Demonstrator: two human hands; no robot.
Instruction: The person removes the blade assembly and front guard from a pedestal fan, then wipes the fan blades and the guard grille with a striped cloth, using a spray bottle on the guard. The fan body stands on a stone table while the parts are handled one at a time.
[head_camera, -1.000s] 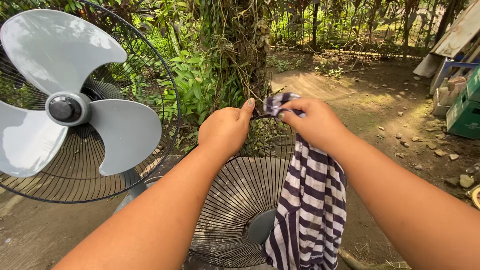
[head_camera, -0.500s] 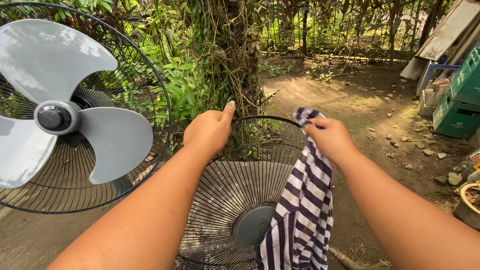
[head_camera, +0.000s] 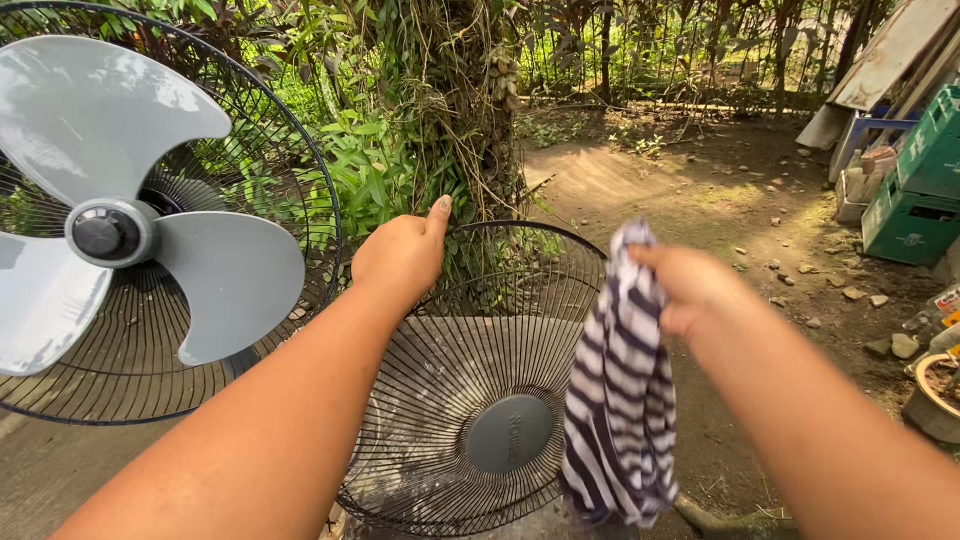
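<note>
Right hand (head_camera: 690, 290): pinching a striped cloth (head_camera: 620, 420), hanging loose just in front of the grille
Left hand (head_camera: 403, 255): gripping the detached fan grille (head_camera: 470, 400) by its top rim
Farther left: fan (head_camera: 110, 235), blades exposed
Back: tree trunk (head_camera: 455, 110), green crates (head_camera: 915, 180)

This is a backyard or garden behind a home. The ground is bare dirt (head_camera: 700, 190) strewn with small stones, and a vine-covered tree trunk (head_camera: 470, 110) rises from leafy green plants. At the right edge stand green plastic crates (head_camera: 915, 190) and leaning boards (head_camera: 885, 60). A household fan (head_camera: 120, 230) with grey blades stands out here with its front grille (head_camera: 470, 400) taken off.
</note>
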